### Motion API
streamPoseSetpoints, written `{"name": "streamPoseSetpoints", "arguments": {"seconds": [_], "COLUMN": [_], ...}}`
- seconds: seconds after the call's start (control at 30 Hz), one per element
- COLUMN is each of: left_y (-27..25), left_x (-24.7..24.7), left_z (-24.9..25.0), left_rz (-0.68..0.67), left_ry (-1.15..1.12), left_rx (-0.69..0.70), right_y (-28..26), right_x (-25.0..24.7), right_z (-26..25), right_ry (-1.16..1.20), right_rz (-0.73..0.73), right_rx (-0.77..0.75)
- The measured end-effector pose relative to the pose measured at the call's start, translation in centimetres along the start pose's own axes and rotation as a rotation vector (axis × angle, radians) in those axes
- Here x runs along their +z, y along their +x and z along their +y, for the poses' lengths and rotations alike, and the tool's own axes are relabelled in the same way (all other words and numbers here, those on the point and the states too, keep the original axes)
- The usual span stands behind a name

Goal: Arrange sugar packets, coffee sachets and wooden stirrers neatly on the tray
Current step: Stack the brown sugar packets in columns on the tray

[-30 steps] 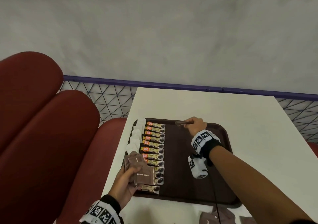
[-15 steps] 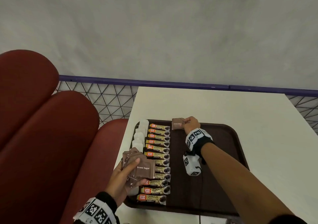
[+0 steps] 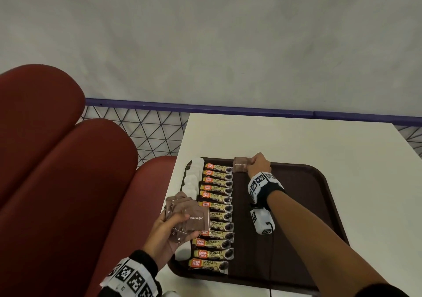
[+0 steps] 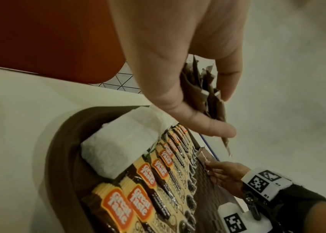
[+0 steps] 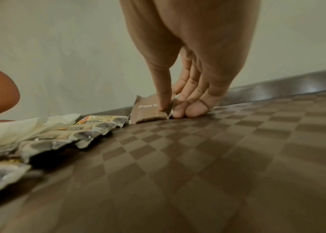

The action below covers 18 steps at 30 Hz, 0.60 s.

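Since half a second ago little has been moved: one brown sugar packet (image 3: 240,164) is still pinched by the right hand (image 3: 259,164) at the far edge of the tray (image 3: 319,205), just beside the farthest of the coffee sachets (image 3: 215,214). A fan of brown sugar packets (image 3: 188,216) is gripped by the left hand (image 3: 165,235) over the tray's left edge.

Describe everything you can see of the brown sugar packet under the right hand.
The brown sugar packet is a small, flat, brown paper square with white "Brown Sugar" lettering and crimped edges. It lies at the far edge of the tray, just right of the top coffee sachet. The right hand pinches its right edge, thumb on top.
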<state>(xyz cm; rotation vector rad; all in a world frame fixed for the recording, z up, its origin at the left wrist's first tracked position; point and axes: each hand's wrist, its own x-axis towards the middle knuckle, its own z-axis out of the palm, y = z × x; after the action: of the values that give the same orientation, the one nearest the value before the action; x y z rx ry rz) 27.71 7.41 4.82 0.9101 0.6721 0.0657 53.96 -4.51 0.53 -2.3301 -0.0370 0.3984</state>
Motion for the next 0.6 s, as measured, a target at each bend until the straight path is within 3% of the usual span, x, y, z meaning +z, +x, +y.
{"name": "streamPoseSetpoints", "arguments": {"seconds": [0.3,0.6], "left_y": [0.0,-0.5], "left_x": [1.0,2.3], "left_z": [0.1,-0.6], "left_rz": [0.018,0.031], "left_ry": [0.016,0.004], "left_rx": [0.031,0.024], "right_y": [-3.0,-11.3], "right_x": [-2.3,-3.3], "right_z": [0.7,1.6], "right_ry": [0.076,0.166], "right_rz": [0.012,-0.443], "right_rx": [-0.036,-0.296]}}
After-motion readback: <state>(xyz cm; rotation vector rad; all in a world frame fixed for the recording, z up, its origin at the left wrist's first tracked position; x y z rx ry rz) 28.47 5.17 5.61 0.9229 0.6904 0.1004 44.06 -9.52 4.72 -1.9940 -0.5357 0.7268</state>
